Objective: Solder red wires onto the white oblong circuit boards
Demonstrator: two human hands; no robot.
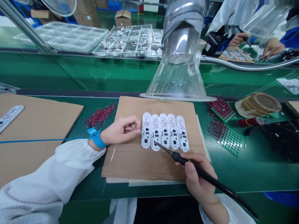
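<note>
My left hand is almost shut. Its finger and thumb pinch a thin silver wire, and the end of the wire points at the boards. A bright blue wrist strap sits on that wrist. My right hand is closed around a long black soldering iron, the way you hold a pen. Its thin metal tip is right by the second board from my left, but I can't tell if it touches.

Five white circuit boards with round ends lie side by side near the middle of a brown cardboard sheet. The sheet sits on a green counter. A clear plastic funnel hangs over the far edge of the sheet.

A pile of thin red wires lies just past the sheet's left edge. Two green boards full of red wires stand near its right edge. Past the counter's far edge is a clear tray of small parts. Another person's hands work at the top right corner.
</note>
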